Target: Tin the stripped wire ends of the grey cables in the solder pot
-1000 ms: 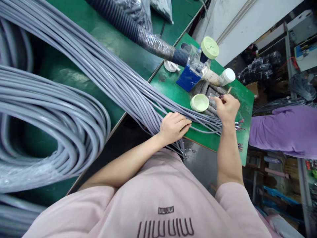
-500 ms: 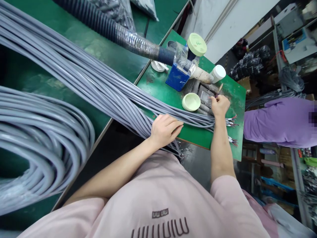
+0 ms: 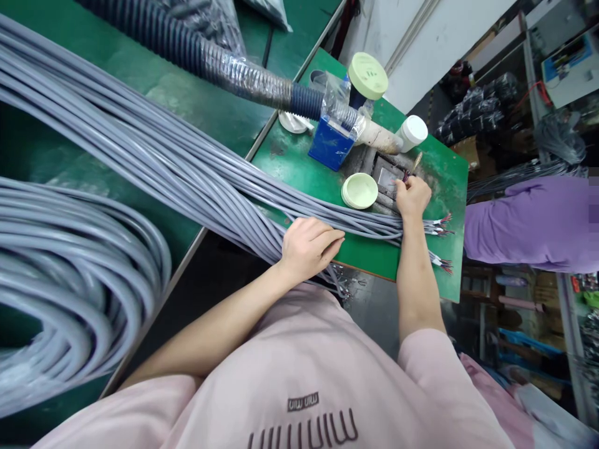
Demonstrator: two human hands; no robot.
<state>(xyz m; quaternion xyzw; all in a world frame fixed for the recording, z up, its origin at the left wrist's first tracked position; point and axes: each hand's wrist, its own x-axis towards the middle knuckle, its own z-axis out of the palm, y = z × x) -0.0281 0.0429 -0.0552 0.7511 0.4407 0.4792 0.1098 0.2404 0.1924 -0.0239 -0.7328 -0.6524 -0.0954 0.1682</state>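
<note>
A long bundle of grey cables (image 3: 224, 181) runs across the tables, its stripped ends (image 3: 440, 226) fanning into thin red and dark wires at the right. My left hand (image 3: 309, 246) is curled over the cables at the table's near edge, fingers together; its palm side is hidden. My right hand (image 3: 413, 196) pinches thin dark-red wires (image 3: 406, 177), their tips pointing over a small square metal pot (image 3: 386, 178). Beside that hand a brush-like handle (image 3: 417, 160) sticks up. Left of the pot stands an open pale-green tub (image 3: 359, 191).
A ribbed hose (image 3: 262, 85) ends in a nozzle (image 3: 381, 138) above the pot, next to a blue box (image 3: 330, 143). Behind are a white jar (image 3: 413, 131) and a green-lidded container (image 3: 369, 76). Coiled cable (image 3: 116, 249) lies left. A person in purple (image 3: 533, 221) is at right.
The view has shifted slightly. My right hand keeps its pinch on the wires, whose dark-red strands show more clearly by the pot. My left hand stays on the cables.
</note>
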